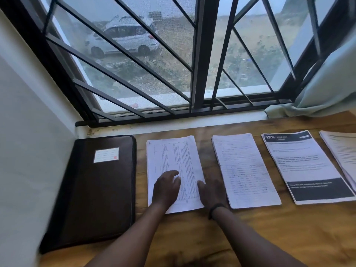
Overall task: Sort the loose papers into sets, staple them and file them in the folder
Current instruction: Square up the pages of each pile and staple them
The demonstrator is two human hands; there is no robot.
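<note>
1. Head cam: left hand (pixel 167 186) lies flat on the table sheet stack (pixel 174 173), fingers relaxed, gripping nothing.
2. Right hand (pixel 212 190) rests at the stack's right edge, fingers loose, no grasp.
3. Folder (pixel 100 189) closed, just left of the stack.
4. Handwritten stack (pixel 244 170), printed stack (pixel 308 166) & edge stack (pixel 342 149) to the right on the wooden table (pixel 192 237).

Hands (pixel 189 187) on table-printed paper stack (pixel 173 157), closed folder (pixel 96 189) beside

Wooden desk (pixel 269 228) (folder (pixel 92 189), 4 paper stacks (pixel 244 170))
</note>
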